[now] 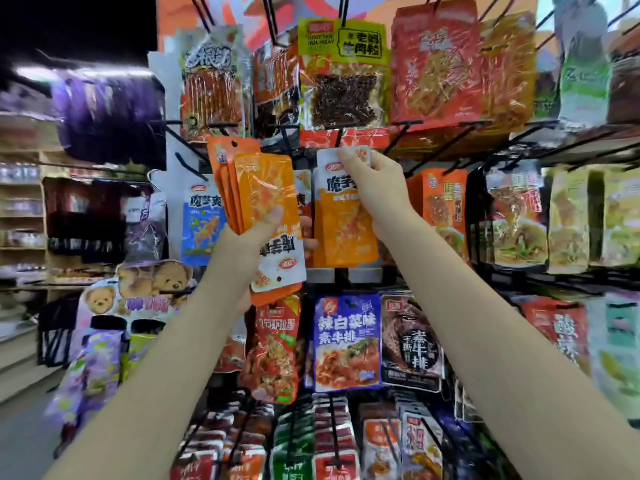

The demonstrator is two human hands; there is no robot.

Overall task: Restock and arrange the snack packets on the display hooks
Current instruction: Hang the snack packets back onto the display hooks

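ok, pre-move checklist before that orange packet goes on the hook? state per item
1. Right hand pinches the top of the orange and white packet: ok.
2. Packet upright, label facing out: ok.
3. Packet's hang hole lined up with the hook: cannot tell, fingers cover the hole.
4. Left hand grips the spare stack of orange packets: ok.
5. Spare stack oriented for hanging: not ok, the front packet is upside down.
6. Room on the hook behind: cannot tell, the held packet hides it.
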